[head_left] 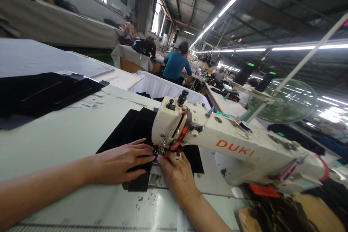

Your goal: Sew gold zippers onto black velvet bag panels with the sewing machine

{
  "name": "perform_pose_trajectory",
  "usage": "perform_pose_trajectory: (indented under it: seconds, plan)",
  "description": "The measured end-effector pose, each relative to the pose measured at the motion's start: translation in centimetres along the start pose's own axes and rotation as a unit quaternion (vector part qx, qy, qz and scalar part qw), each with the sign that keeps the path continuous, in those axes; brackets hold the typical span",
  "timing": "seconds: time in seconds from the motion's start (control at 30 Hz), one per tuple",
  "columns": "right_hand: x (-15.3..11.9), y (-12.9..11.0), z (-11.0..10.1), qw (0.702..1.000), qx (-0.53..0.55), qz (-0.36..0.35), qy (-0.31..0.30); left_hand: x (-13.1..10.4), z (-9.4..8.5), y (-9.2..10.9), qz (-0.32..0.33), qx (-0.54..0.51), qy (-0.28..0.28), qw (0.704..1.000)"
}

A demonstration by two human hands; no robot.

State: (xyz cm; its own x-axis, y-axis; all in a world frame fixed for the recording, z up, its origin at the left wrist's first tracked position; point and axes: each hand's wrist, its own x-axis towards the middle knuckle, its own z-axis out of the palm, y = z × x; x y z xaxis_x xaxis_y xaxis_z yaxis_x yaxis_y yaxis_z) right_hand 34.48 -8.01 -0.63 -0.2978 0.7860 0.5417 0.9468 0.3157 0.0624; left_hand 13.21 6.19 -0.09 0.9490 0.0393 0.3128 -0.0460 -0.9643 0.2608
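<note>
A piece of black fabric lies under the head of a white sewing machine marked DUKI. My left hand rests flat on this fabric, its fingers stretched toward the presser foot. Close against the foot on the other side is my right hand, thumb and fingers bent together. What its fingertips grip is hidden by the hand and the machine head. More black fabric shows to the right, beyond that hand.
Stacked black fabric pieces lie on the table's left. A white plastic bin stands behind the machine. At right are a green fan, a thread stand and a red object. A person in teal sits farther back.
</note>
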Motion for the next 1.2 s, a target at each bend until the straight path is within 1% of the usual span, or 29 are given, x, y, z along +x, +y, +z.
perform_pose_trajectory:
  seconds: [0.17, 0.27, 0.37, 0.43, 0.5, 0.6, 0.7, 0.9, 1.07, 1.2]
  plan:
    - [0.2, -0.1, 1.1, 1.0, 0.006, 0.005, -0.008, 0.1, 0.4, -0.1, 0.016, 0.012, 0.008, 1.0]
    - [0.1, -0.3, 1.2, 1.0, 0.003, 0.015, -0.002, 0.4, -0.2, 0.1, 0.016, 0.008, 0.003, 1.0]
    - [0.1, -0.3, 1.4, 1.0, 0.004, 0.024, 0.0, 0.7, -1.1, 0.4, -0.009, 0.016, -0.029, 0.999]
    - [0.1, -0.2, 1.7, 1.0, 0.005, 0.03, -0.001, 0.7, -1.4, 0.4, -0.02, 0.022, -0.037, 0.999]
    - [0.1, -0.1, 1.9, 0.999, 0.007, 0.035, 0.0, 0.6, -1.2, 0.2, -0.014, 0.026, -0.029, 0.999]
    - [0.0, -0.1, 2.1, 0.999, 0.007, 0.044, 0.008, 0.4, -0.4, -0.5, 0.001, 0.035, -0.005, 0.999]
    - [0.1, -0.2, 2.0, 0.999, 0.007, 0.046, 0.02, 0.3, 0.3, -1.1, 0.001, 0.043, 0.0, 0.999]
    - [0.4, -0.3, 1.9, 0.999, 0.009, 0.044, 0.022, 0.0, 0.0, -1.2, -0.007, 0.047, -0.01, 0.999]
    - [0.3, -0.4, 1.6, 0.998, 0.008, 0.052, 0.016, 0.0, 0.4, -1.4, -0.01, 0.02, 0.007, 1.0]
    - [0.2, -0.2, 1.5, 0.999, 0.017, 0.048, 0.02, -0.6, 0.9, -2.0, -0.008, 0.046, 0.029, 0.998]
